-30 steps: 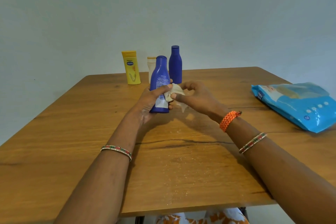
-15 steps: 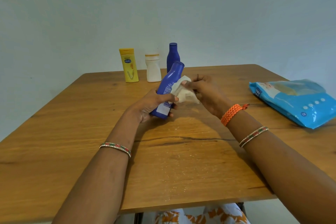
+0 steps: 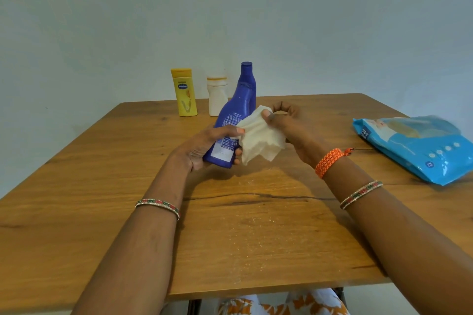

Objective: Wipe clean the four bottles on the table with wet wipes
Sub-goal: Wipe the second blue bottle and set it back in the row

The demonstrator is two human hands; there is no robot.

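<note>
Blue bottle [image 3: 231, 125], tilted, cap up-right, away

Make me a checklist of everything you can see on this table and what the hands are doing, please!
Surface: wooden table with a dark crack across the middle and pale specks near the front.
Job's things: tilted blue bottle held off the table; wet wipe against its side; yellow bottle, white bottle and second blue bottle stand upright at the far edge.
Clutter: blue wipes pack lies on the right.
Hands: left hand grips the tilted bottle's lower part; right hand pinches the wipe.
Cables: nothing seen.
Surroundings: plain pale wall behind the table.
</note>
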